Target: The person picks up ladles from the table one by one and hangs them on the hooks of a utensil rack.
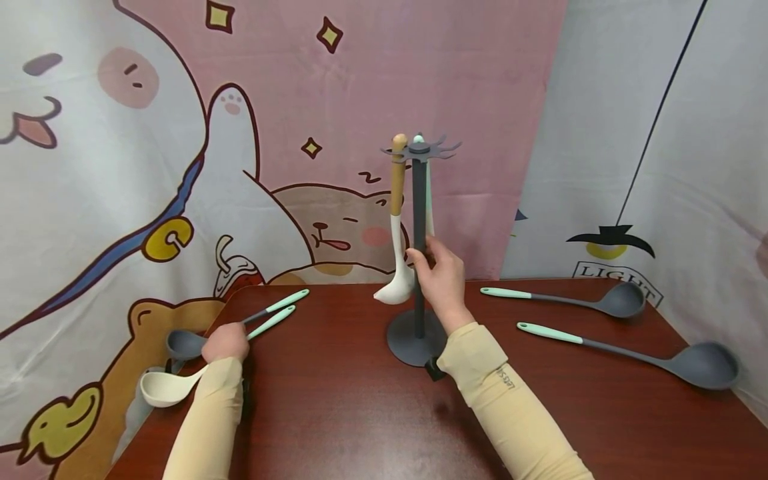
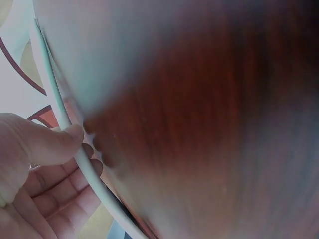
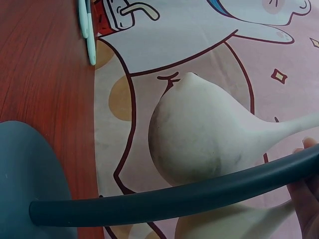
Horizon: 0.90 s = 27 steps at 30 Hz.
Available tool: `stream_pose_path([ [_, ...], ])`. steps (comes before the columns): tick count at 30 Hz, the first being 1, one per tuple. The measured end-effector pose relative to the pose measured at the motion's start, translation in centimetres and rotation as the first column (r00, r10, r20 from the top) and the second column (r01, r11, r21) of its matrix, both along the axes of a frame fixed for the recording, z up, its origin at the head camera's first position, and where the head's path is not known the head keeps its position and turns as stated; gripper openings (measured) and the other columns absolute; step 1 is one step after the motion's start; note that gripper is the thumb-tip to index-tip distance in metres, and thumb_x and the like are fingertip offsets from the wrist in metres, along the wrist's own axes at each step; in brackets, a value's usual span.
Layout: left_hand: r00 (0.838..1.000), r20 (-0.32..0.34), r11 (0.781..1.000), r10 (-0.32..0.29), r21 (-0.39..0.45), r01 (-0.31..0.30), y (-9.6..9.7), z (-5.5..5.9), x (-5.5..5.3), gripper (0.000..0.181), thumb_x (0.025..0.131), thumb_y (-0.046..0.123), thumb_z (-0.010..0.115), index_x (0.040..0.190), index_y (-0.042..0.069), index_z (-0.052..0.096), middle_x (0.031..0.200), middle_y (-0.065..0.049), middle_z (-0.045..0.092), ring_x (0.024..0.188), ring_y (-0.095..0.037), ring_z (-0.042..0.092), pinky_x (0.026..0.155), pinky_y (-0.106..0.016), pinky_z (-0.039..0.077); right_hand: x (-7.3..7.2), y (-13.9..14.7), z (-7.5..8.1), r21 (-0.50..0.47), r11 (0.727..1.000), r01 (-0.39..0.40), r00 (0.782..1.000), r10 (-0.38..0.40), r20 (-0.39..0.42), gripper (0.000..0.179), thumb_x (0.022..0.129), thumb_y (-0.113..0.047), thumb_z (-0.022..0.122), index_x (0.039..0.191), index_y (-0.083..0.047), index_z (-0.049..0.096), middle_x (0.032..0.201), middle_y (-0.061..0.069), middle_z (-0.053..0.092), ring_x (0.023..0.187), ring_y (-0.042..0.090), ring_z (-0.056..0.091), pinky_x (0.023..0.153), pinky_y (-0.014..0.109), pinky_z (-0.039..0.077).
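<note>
One smooth white ladle (image 1: 165,389) is being pinched in the left hand (image 1: 225,342), its round bowl pointing leftward and nearer, its mint handle slanting away rightward beyond the hand, which is covering its middle. The right hand (image 1: 443,277) is clasping a slim grey stand (image 1: 419,213), partly hiding a mint-handled ladle (image 1: 429,200) behind; just left, a wooden-handled ladle (image 1: 397,200) is hanging.

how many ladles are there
6: left grey ladle and white ladle at left; nearer grey ladle and farther grey ladle at right; wooden-handled ladle and partly hidden mint-handled ladle at the stand.
</note>
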State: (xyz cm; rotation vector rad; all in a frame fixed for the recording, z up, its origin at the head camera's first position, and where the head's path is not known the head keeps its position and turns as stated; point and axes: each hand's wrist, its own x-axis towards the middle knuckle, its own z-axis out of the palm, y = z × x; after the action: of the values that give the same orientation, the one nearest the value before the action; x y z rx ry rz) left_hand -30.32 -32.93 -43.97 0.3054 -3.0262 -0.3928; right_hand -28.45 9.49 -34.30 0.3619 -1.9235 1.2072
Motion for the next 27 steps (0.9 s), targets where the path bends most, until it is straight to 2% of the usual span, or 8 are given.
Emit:
stream_pose_path([
  [7, 1.0, 0.004, 1.0, -0.021, -0.012, 0.021, 0.1, 0.1, 0.1, 0.022, 0.093, 0.002, 0.046, 0.083, 0.003, 0.066, 0.093, -0.028, 0.064, 0.08, -0.043, 0.063, 0.059, -0.058, 0.051, -0.1, 0.1, 0.0, 0.001, 1.0, 0.002, 1.0, -0.002, -0.008, 0.022, 0.09, -0.02, 0.075, 0.104, -0.004, 0.069, 0.081, 0.007, 0.069, 0.069, 0.021, 0.064, 0.058, 0.036, 0.047],
  [16, 0.998, -0.032, 0.998, -0.058, -0.006, 0.058, 0.4, 0.2, 0.0, 0.017, 0.086, 0.0, 0.056, 0.075, 0.009, 0.065, 0.078, -0.015, 0.062, 0.069, -0.031, 0.058, 0.053, -0.048, 0.047, -0.1, 0.0, 0.0, -0.008, 1.0, 0.0, 1.0, 0.0, -0.004, 0.02, 0.088, -0.014, 0.076, 0.103, -0.004, 0.068, 0.08, 0.008, 0.069, 0.069, 0.022, 0.064, 0.058, 0.038, 0.047],
  [27, 0.99, -0.075, 0.993, -0.117, -0.026, 0.116, 1.7, 0.7, -0.3, 0.016, 0.083, -0.002, 0.058, 0.074, 0.01, 0.064, 0.074, -0.011, 0.06, 0.065, -0.028, 0.055, 0.05, -0.045, 0.044, -0.1, 0.0, 0.0, 0.0, 1.0, 0.004, 1.0, -0.004, -0.007, 0.021, 0.089, -0.018, 0.076, 0.103, -0.004, 0.068, 0.08, 0.008, 0.069, 0.068, 0.022, 0.064, 0.057, 0.038, 0.047],
])
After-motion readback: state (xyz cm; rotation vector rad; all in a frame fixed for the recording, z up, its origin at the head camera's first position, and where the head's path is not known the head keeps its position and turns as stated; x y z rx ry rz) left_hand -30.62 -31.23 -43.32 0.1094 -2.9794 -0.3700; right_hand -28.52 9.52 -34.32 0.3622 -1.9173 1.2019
